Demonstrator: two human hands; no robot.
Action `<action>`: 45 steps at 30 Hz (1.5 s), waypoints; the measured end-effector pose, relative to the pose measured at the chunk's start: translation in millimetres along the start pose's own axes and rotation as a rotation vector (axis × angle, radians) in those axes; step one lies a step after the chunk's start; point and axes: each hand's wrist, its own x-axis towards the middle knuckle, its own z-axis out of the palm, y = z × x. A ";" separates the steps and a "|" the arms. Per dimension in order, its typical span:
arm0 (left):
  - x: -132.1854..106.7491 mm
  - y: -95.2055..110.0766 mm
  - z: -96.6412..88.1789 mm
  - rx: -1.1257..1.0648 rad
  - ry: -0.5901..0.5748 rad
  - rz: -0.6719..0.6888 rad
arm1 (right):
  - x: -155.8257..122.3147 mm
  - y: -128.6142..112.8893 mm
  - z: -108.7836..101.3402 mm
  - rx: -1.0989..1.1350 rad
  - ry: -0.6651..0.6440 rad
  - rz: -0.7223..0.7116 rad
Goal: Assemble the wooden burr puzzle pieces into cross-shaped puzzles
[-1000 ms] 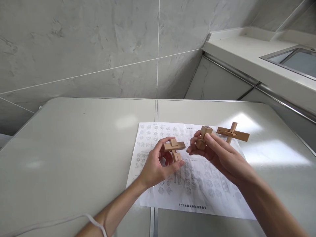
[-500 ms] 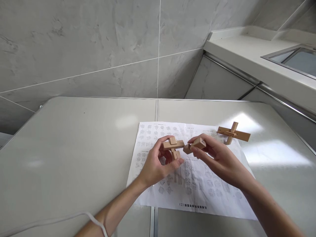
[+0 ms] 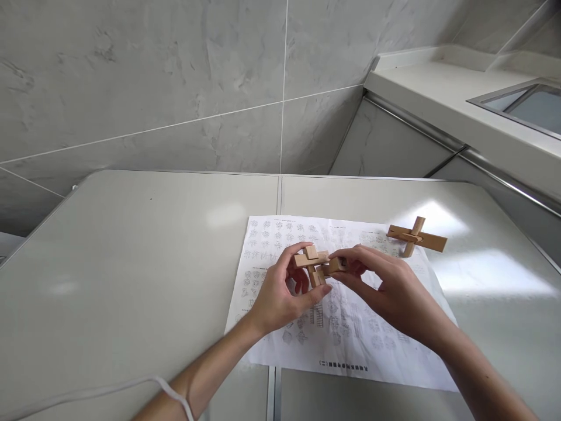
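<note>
My left hand [image 3: 284, 289] is closed around a partly joined wooden burr puzzle [image 3: 304, 261], its thumb under the lower block and its fingertips at the top. Crossed bars make up this puzzle. From the right, my right hand [image 3: 381, 278] pinches a notched wooden puzzle piece [image 3: 338, 265] between thumb and fingers. That piece meets the puzzle's right side, and its inner end is hidden among the bars. Both hands are above a printed instruction sheet [image 3: 350, 351] covered with small diagrams.
Another cross of wooden pieces [image 3: 432, 241] lies at the sheet's upper right corner. The pale table [image 3: 131, 263] has a seam down its middle. A white cord [image 3: 109, 386] crosses my left forearm. Behind stands a grey tiled wall [image 3: 175, 76], with a white counter [image 3: 438, 88] at right.
My right hand has moved left and turned, bringing its notched piece from just beside the puzzle into contact with its right side. My left hand has shifted slightly right with the puzzle.
</note>
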 end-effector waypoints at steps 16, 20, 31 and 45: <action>1.9 -5.3 0.0 0.073 -0.054 0.079 | -3.1 -1.8 -2.1 -0.004 -0.055 -0.017; 3.1 -6.2 0.0 0.101 -0.057 0.116 | -3.6 -0.3 -2.9 0.022 -0.094 -0.027; 3.3 -8.8 -1.0 0.145 -0.023 0.159 | -3.9 -3.3 -4.2 0.060 -0.068 -0.005; 3.1 -6.6 -0.4 0.117 -0.048 0.107 | -3.8 -7.4 -4.8 0.159 -0.123 0.040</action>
